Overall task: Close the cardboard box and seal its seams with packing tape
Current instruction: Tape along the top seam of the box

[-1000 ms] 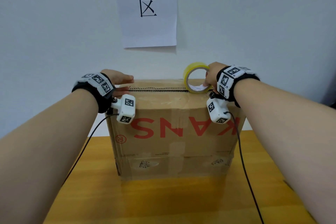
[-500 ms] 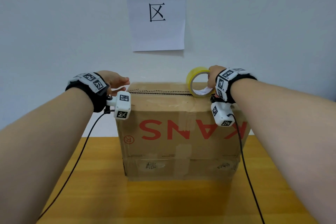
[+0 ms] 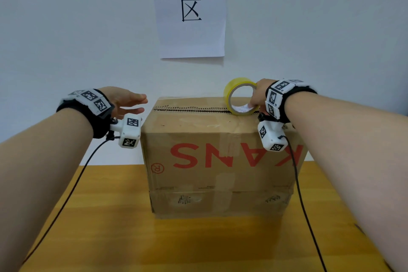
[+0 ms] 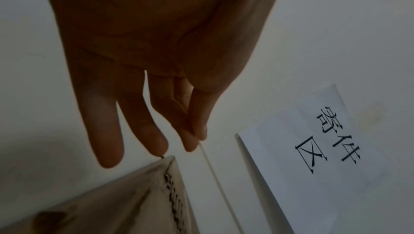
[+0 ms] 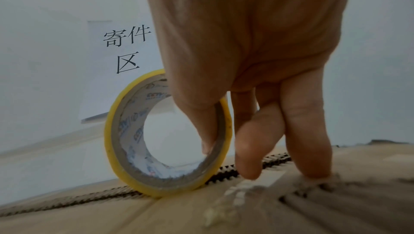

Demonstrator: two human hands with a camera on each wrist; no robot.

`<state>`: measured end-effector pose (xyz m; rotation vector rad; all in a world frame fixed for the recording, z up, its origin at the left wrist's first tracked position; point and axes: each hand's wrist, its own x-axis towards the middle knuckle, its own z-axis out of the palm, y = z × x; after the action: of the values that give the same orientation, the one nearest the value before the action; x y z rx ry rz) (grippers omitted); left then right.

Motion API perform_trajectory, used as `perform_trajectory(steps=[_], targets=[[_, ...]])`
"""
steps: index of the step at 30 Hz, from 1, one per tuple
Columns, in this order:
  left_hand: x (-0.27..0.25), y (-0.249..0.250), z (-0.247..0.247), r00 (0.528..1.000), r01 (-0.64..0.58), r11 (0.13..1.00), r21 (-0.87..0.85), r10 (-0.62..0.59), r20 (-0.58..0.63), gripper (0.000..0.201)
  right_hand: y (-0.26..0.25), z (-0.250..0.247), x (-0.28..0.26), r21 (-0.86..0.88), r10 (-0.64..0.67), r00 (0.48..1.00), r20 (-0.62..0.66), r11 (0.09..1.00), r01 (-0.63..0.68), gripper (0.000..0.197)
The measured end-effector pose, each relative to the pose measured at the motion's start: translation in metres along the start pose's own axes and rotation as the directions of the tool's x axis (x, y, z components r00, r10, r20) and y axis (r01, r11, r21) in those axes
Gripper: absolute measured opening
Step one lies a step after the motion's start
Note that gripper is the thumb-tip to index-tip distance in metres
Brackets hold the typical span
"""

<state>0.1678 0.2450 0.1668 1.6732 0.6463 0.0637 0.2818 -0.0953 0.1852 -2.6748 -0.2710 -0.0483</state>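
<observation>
The cardboard box [image 3: 220, 161] stands on the table with its top flaps down and a dark seam [image 3: 189, 109] running left to right across the top. A yellow tape roll [image 3: 228, 95] stands on edge on the seam near its right end. My right hand [image 3: 257, 97] grips the roll [image 5: 116, 131], thumb inside the core and a finger outside; its other fingertips [image 5: 313, 170] touch the box top [image 5: 313, 211]. My left hand [image 3: 132, 101] hovers just left of the box's top left corner [image 4: 112, 202], fingers [image 4: 107, 131] straight, with nothing plainly held.
The box stands near the back of a wooden table [image 3: 110, 227], close to a white wall. A paper sign [image 3: 192, 11] hangs on the wall above it. Black cables [image 3: 66, 194] trail from both wrist cameras down over the table.
My left hand has come off the box's top left corner and now sits just beside it. The right hand still holds the roll at the seam's right end.
</observation>
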Motion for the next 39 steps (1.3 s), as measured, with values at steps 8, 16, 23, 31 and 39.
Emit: perform_trajectory(steps=[8, 16, 23, 31, 39], targets=[[0.018, -0.014, -0.014, 0.999, -0.009, 0.998, 0.068, 0.006, 0.047, 0.013, -0.014, 0.004, -0.004, -0.224, 0.018, 0.999, -0.042, 0.974, -0.027, 0.016], [0.022, -0.020, -0.025, 0.998, -0.005, 0.992, 0.129, -0.003, 0.061, 0.020, -0.012, 0.008, -0.003, -0.240, -0.004, 0.991, -0.131, 0.970, -0.028, 0.036], [0.025, -0.027, -0.020, 0.989, 0.050, 0.997, 0.059, -0.057, 0.139, 0.014, -0.016, 0.008, -0.005, -0.294, 0.021, 0.993, -0.114, 0.954, -0.054, 0.029], [0.033, -0.041, -0.010, 0.978, 0.101, 0.994, 0.031, -0.105, 0.179, 0.016, -0.019, 0.010, -0.004, -0.331, 0.017, 0.991, -0.130, 0.942, -0.059, 0.030], [0.018, -0.050, 0.002, 0.971, 0.097, 0.995, -0.037, -0.087, 0.221, 0.029, -0.013, 0.009, -0.003, -0.289, -0.002, 0.994, -0.113, 0.957, -0.031, 0.022]])
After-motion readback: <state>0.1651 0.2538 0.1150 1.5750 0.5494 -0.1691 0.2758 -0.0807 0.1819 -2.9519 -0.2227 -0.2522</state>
